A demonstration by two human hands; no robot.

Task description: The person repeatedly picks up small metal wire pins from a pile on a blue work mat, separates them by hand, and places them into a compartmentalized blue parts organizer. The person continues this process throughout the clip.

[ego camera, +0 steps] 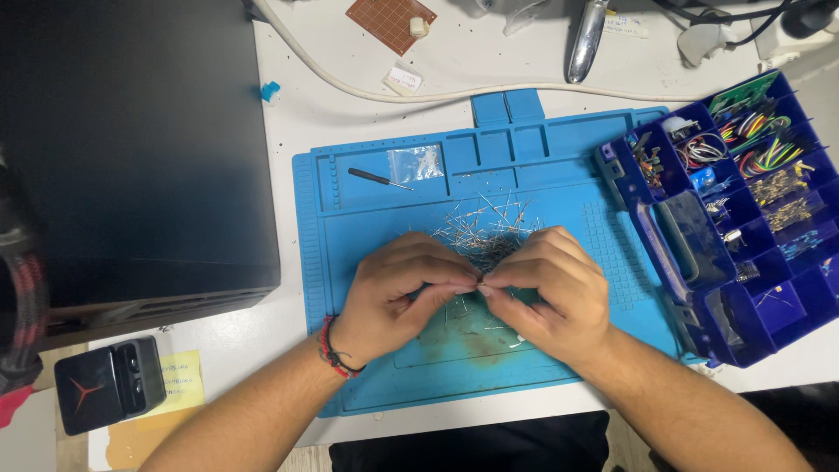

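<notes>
While both hands (481, 284) pinch together over the blue mat (367, 227), the wire components (485, 232) (a loose pile) lie just beyond the fingertips.

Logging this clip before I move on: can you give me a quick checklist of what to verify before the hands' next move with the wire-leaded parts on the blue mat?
1. Both hands over the mat: ok; left hand and right hand meet at its middle.
2. Fingertips pinched together: ok; what they pinch: cannot tell, too small.
3. Pile of wire-leaded parts on the mat: ok, just behind the fingers.
4. Compartment box open and near the right hand: ok.
5. Small screwdriver clear of the hands: ok, in the mat's upper tray.
</notes>
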